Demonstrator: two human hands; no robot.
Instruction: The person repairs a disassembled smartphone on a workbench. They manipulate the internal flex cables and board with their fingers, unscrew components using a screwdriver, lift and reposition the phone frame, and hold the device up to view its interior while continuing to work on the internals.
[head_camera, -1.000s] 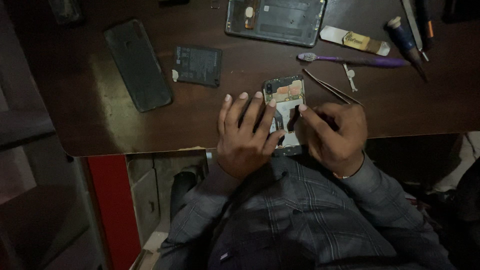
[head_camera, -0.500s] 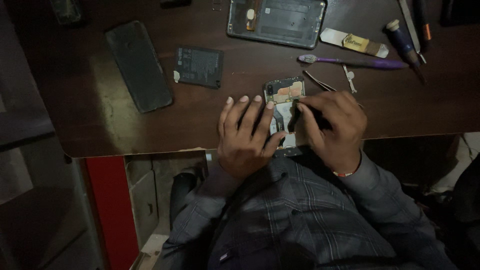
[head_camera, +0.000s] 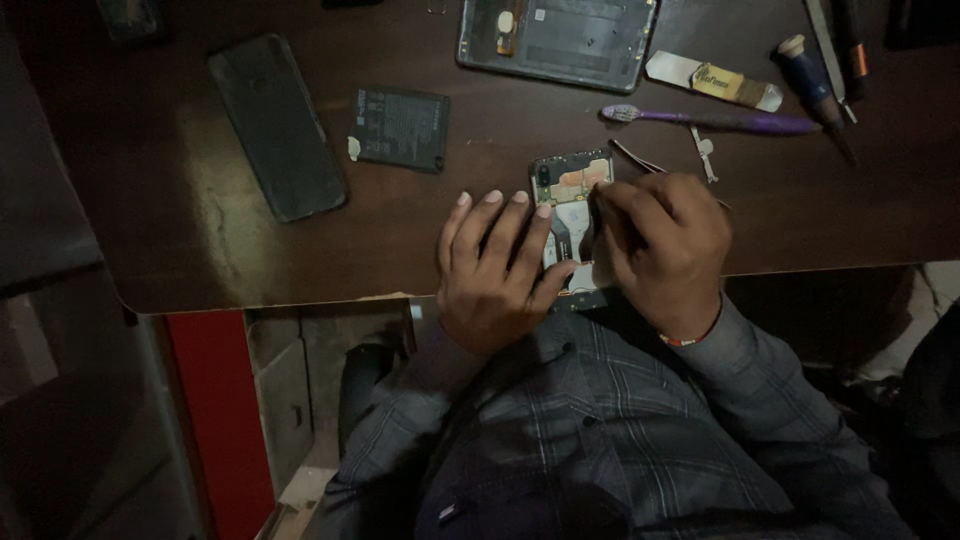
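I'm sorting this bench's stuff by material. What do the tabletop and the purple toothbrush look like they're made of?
The tabletop looks like dark brown wood or wood laminate with a semi-gloss finish: light glares off it near the rounded corner. The purple toothbrush looks like moulded plastic, a smooth uniform colour with pale bristles at one end. Dim light leaves both guesses open.

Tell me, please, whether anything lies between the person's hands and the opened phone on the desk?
Nothing visible does. The left hand lies flat on the opened phone, and the right hand rests on its right side, fingers bent over the exposed board.
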